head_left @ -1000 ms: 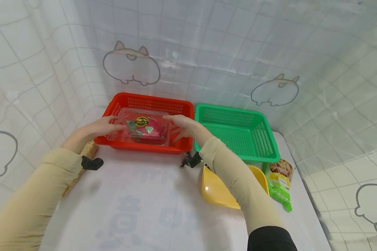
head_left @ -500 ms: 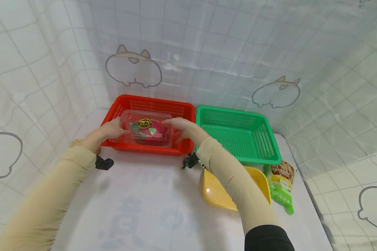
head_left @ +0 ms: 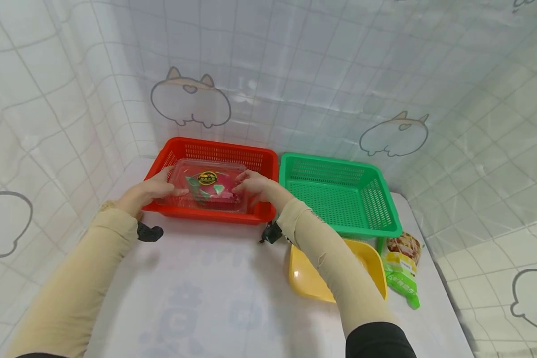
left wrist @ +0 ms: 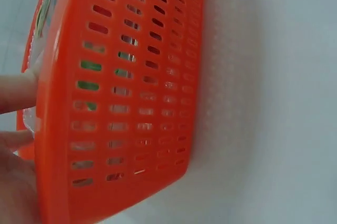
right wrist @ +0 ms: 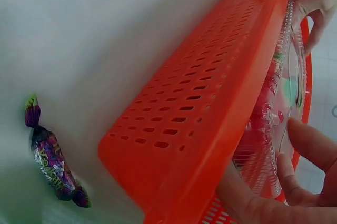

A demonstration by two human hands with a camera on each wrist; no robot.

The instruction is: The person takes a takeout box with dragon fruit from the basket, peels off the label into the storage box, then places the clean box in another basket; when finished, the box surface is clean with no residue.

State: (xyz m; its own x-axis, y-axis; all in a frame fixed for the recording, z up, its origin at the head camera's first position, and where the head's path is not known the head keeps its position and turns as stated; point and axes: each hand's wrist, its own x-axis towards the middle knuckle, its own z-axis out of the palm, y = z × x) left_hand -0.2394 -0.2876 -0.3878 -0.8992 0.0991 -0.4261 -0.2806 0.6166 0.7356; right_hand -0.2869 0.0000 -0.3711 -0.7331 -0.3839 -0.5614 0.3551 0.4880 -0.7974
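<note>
A clear plastic clamshell box with a black and yellow label lies inside the red basket; something pinkish red and green shows through it. My left hand holds the box's left end, thumb over the lid, some fingers hidden by the basket rim. At the opposite end my right hand grips the box. In the right wrist view, the right thumb lies against the lid while another finger reaches down between box and basket wall. The left wrist view mostly shows the basket's slotted side.
Beside the red basket stands a green basket. A yellow tray lies in front of it, partly under my right forearm. At the right are a green and yellow food bag and the table edge. A purple-wrapped candy lies near the red basket.
My left hand has moved right and onto the box's left end. My right fingers have closed in on its right end. The box remains in the red basket.
</note>
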